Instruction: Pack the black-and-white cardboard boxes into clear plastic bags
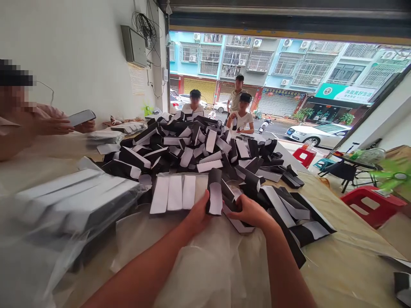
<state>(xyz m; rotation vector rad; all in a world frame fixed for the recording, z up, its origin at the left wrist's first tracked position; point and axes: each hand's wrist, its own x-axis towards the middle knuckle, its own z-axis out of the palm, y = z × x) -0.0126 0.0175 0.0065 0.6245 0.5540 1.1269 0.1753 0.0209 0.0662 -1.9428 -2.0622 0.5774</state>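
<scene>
My left hand (199, 210) is closed on the side of a black-and-white folded box (215, 197), which stands tilted up in front of me. To its right, my right hand (252, 210) has its fingers bent around the end of another black-and-white piece (239, 224) at the near edge of the pile. Left of my left hand, several white boxes (175, 192) lie side by side in a clear plastic bag. Loose clear bags (218, 265) are spread under my forearms. A large heap of black and white boxes (192, 145) rises beyond both hands.
Bagged white boxes (80, 196) lie at the left on the covered table (349, 256). A person at the left holds a box (81, 117). Two people sit beyond the heap and another stands behind. Red stools (372, 205) and a green fan (400, 176) are at the right.
</scene>
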